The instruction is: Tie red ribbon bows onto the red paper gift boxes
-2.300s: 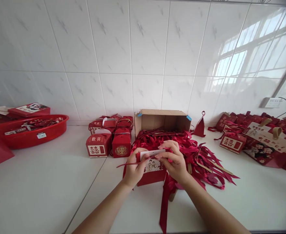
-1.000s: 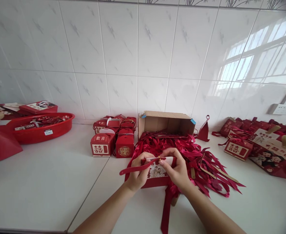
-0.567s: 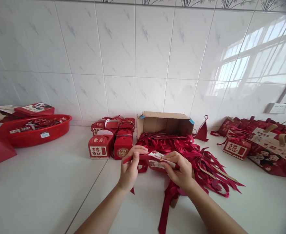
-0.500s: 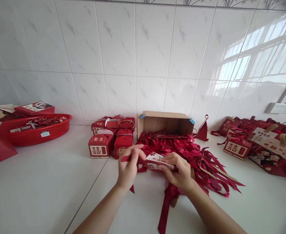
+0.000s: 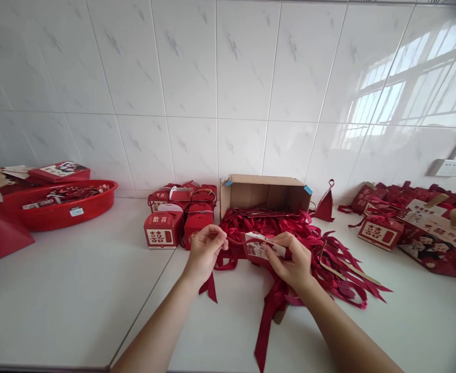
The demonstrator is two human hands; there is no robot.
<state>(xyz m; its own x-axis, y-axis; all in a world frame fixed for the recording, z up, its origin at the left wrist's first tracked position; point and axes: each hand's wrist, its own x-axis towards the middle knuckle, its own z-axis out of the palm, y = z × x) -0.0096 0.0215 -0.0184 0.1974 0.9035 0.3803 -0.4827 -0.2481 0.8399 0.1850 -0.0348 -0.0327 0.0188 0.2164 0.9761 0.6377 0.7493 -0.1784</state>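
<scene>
Two narrow grips: with right hand (image 5: 293,261), holds printed box (image 5: 255,250) between thumb and fingers, left of palm; with left hand (image 5: 203,253), pinches thin red strap (image 5: 236,242), stretched to the box.

Small red gable-top paper box (image 5: 160,231), left of centre: "歡喜" printed in pale characters on the lid, "囍" in dark red on the cream front panel. Small red paper box with ribbon top (image 5: 380,232), at right: "囍" printed on the cream front. White rectangular label (image 5: 76,212) on red oval plastic basin (image 5: 101,202): too small to be read. Red-and-white printed paper piece (image 5: 255,249), held: lettering not legible.
</scene>
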